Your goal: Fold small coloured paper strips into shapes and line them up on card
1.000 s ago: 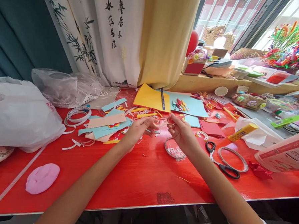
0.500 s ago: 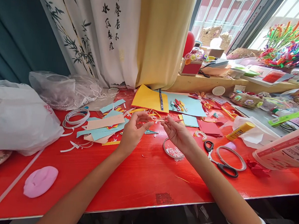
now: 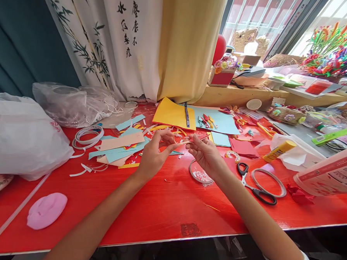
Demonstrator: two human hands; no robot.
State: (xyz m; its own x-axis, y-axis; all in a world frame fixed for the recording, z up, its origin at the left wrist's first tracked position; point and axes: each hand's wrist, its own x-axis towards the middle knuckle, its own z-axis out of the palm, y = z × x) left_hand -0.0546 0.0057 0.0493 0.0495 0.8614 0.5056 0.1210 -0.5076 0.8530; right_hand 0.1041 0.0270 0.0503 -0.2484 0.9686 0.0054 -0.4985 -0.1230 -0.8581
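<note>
Slightly closer together than before, the left hand [image 3: 157,149] and right hand [image 3: 206,154] pinch a thin pale strip [image 3: 182,142] between them, left of and beyond the scissors [image 3: 244,182], above the red table [image 3: 158,206].

A red table [image 3: 158,206] bears a pink lump [image 3: 47,210], black-handled scissors [image 3: 256,186], paper scraps [image 3: 123,145] and a yellow glue stick [image 3: 279,151]

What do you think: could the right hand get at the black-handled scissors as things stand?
Probably yes. The black-handled scissors lie on the table beside the right forearm, with nothing visible on top. The right hand would likely have to let go of the thin pale strip first.
</note>
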